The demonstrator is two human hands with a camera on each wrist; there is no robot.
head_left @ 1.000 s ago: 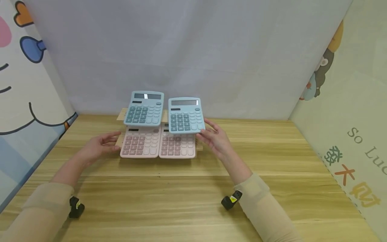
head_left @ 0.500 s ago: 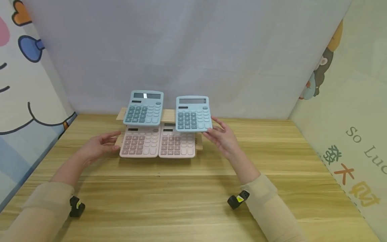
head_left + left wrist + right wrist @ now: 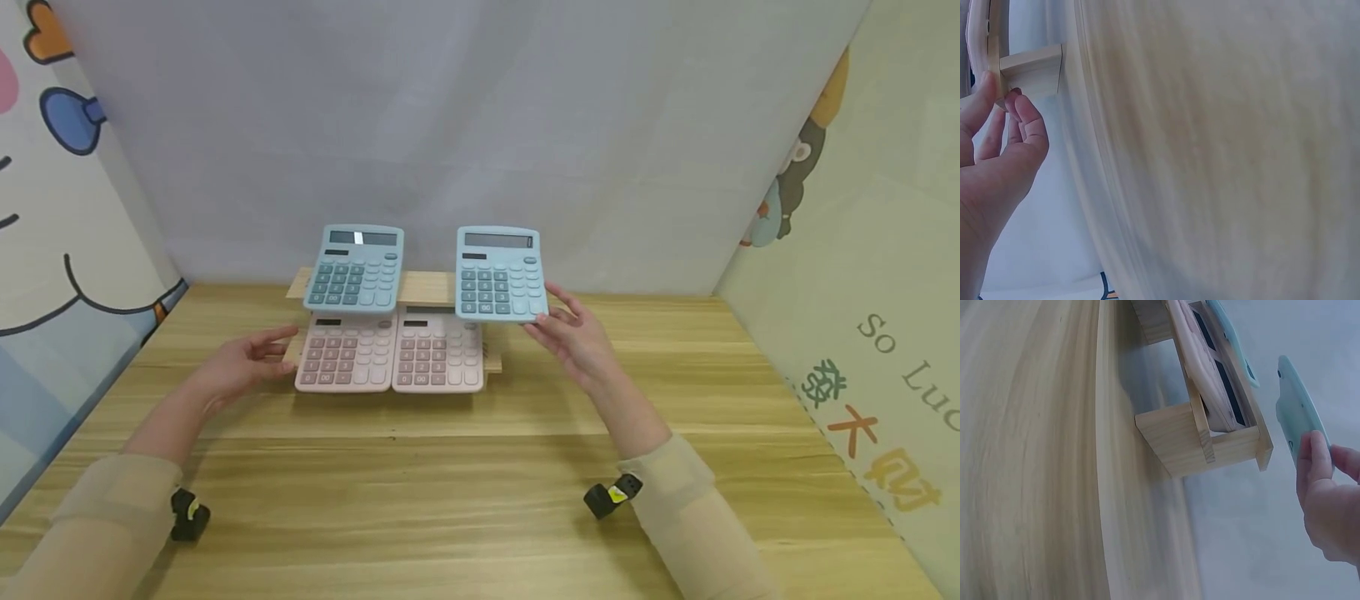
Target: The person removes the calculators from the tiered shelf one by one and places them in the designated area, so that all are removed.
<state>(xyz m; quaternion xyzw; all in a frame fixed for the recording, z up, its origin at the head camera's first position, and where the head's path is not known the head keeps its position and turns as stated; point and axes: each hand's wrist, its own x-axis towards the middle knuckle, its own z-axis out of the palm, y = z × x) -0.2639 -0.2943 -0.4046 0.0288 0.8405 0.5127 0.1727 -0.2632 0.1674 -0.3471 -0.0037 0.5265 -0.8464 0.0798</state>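
In the head view, my right hand [image 3: 583, 343] pinches a light blue calculator [image 3: 501, 277] by its lower right corner. The right wrist view has this calculator [image 3: 1297, 403] in the air, apart from the wooden stand [image 3: 1172, 434], thumb and fingers on opposite faces. My left hand [image 3: 238, 367] is at the stand's left end; up close, its thumb and fingertips pinch the edge of the wooden stand [image 3: 1034, 67]. A second blue calculator [image 3: 356, 271] leans on the stand's upper tier. Below it, a left pink calculator [image 3: 345, 358] and a right pink calculator [image 3: 437, 358] sit side by side.
The stand's bare upper board [image 3: 426, 287] shows between the blue calculators. A wood-grain table [image 3: 420, 500] spreads in front. Behind hangs a pale grey curtain [image 3: 450, 125], with printed panels at left and right [image 3: 847, 333].
My right hand has carried the blue calculator rightward and slightly up, uncovering more of the right pink calculator and the upper board. Its display now reads 0. My left hand has stayed put.
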